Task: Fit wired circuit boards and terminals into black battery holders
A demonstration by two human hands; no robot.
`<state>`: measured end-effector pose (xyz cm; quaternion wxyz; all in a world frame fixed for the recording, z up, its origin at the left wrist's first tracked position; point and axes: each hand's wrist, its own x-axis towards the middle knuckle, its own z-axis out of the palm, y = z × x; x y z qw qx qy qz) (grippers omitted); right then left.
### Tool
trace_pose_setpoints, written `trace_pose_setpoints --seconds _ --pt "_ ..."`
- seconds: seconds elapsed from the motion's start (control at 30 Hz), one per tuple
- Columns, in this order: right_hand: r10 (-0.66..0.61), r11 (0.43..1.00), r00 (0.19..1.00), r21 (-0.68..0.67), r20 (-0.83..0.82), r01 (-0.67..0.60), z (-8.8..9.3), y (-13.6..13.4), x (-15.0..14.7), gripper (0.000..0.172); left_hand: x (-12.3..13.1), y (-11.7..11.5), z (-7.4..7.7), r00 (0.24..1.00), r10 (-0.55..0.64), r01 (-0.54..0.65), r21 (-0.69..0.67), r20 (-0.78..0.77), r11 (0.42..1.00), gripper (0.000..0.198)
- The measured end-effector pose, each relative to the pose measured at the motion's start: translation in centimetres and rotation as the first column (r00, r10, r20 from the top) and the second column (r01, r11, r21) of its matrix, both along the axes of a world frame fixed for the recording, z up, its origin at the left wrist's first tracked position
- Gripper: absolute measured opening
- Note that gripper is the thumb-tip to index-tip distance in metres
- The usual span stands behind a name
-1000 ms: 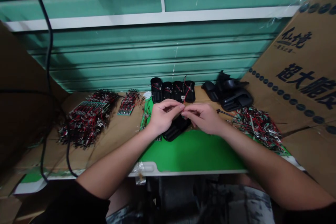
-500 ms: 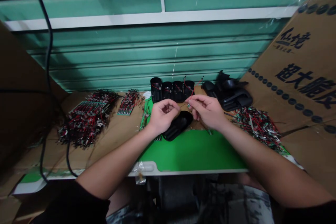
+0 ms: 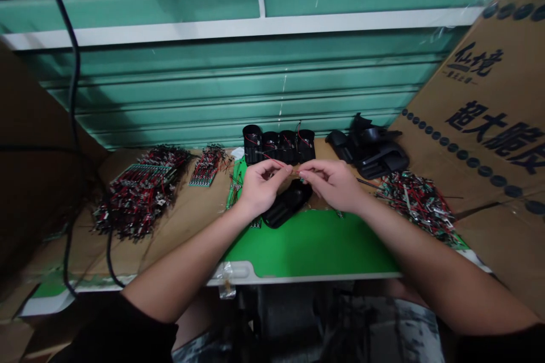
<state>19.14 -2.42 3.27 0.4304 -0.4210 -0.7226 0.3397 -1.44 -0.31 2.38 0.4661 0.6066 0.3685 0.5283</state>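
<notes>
My left hand [image 3: 260, 186] and my right hand [image 3: 332, 184] meet fingertip to fingertip above the green mat [image 3: 315, 247]. Both are closed in a pinch on a thin red wire [image 3: 293, 171] stretched between them. Just under the hands a black plastic housing [image 3: 286, 204] lies on the mat's far edge. A row of black cylindrical holders [image 3: 279, 144] with red wires stands right behind the hands.
Heaps of red-and-black wired boards lie at the left [image 3: 138, 195] and right [image 3: 415, 201]; a smaller bundle [image 3: 208, 165] sits between. Black plastic shells [image 3: 370, 147] are piled back right. A printed cardboard sheet [image 3: 489, 119] leans at right. A black cable [image 3: 72, 125] hangs at left.
My hands rose slightly from the black housing, the right one pulled a wire out to the right, then both came back together over the housing.
</notes>
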Motion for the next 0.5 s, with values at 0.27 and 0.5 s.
trace_pose_setpoints --seconds 0.27,0.5 --pt "-0.046 0.967 0.951 -0.252 -0.305 -0.034 0.23 0.44 -0.09 0.045 0.14 -0.44 0.29 0.991 -0.119 0.126 -0.13 0.054 0.984 0.043" --pt "0.061 0.859 0.921 -0.45 -0.384 -0.245 0.35 0.42 0.25 0.043 -0.09 -0.01 0.21 0.996 -0.083 0.085 -0.078 0.037 0.993 0.037"
